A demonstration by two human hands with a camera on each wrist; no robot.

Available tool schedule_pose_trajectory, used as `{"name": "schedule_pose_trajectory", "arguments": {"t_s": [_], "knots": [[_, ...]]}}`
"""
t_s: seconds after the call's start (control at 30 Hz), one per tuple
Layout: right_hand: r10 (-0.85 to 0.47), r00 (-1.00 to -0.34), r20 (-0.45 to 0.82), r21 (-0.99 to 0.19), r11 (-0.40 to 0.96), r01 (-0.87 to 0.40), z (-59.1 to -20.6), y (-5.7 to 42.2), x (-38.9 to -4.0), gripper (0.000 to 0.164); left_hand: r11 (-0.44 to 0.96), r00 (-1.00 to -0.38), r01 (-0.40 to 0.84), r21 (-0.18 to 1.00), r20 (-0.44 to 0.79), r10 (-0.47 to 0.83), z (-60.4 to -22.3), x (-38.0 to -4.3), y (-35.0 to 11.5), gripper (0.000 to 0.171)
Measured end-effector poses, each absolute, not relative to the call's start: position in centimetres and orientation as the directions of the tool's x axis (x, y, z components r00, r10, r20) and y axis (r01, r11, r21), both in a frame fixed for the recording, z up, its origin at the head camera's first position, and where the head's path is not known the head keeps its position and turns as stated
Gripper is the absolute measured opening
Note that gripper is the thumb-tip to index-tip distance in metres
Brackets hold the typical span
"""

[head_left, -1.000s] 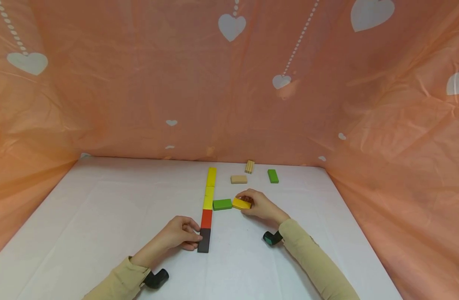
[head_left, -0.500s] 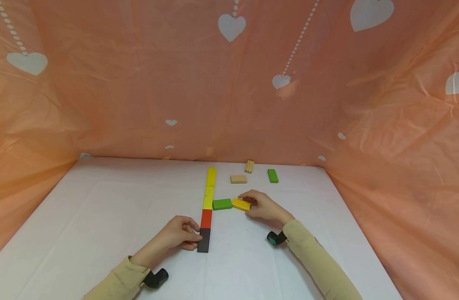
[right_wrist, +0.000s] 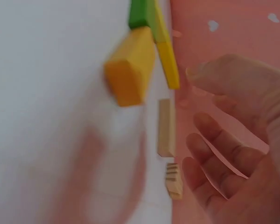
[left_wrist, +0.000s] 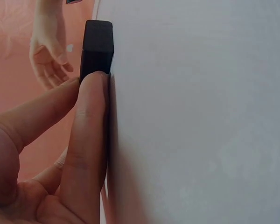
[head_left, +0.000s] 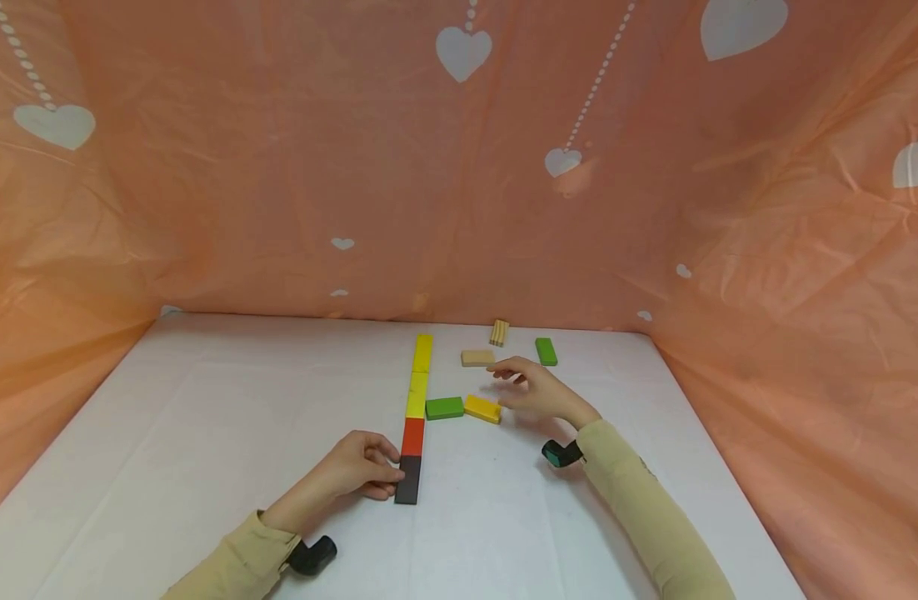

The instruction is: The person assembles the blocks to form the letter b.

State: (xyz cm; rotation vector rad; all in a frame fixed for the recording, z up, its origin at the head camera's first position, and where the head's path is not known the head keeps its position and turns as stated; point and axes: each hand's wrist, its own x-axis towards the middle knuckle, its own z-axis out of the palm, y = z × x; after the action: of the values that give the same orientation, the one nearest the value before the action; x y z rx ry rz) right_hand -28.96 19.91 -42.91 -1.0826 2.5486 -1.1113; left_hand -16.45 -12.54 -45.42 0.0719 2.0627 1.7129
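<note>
A straight row lies on the table: two yellow blocks (head_left: 420, 375), a red block (head_left: 412, 437) and a black block (head_left: 407, 481) at the near end. Fingertips of my left hand (head_left: 360, 468) touch the left side of the black block (left_wrist: 97, 44). From the row a green block (head_left: 445, 408) extends to the right, with an orange-yellow block (head_left: 482, 409) slightly angled at its end. My right hand (head_left: 537, 392) is raised just beyond and right of this orange-yellow block (right_wrist: 130, 70), fingers spread and holding nothing.
Beyond my right hand lie a plain wooden block (head_left: 477, 358), a small bundle of striped wooden pieces (head_left: 499, 333) and another green block (head_left: 546, 352). An orange curtain with hearts (head_left: 459, 208) hangs along the back and sides of the white table (head_left: 241, 400).
My right hand has let go of the orange-yellow block and moved up, away and a little right. The block stays at the green block's end. My left hand has not moved.
</note>
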Motion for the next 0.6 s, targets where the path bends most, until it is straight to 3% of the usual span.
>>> {"name": "schedule_pose_trajectory", "arguments": {"t_s": [0.6], "knots": [[-0.646,-0.746,0.164,-0.68,0.474,-0.56,-41.6,18.5,-33.4,0.049,0.219,-0.896,-0.237,0.947,-0.299,0.327,-45.6,-16.4,-12.6,0.029]]}}
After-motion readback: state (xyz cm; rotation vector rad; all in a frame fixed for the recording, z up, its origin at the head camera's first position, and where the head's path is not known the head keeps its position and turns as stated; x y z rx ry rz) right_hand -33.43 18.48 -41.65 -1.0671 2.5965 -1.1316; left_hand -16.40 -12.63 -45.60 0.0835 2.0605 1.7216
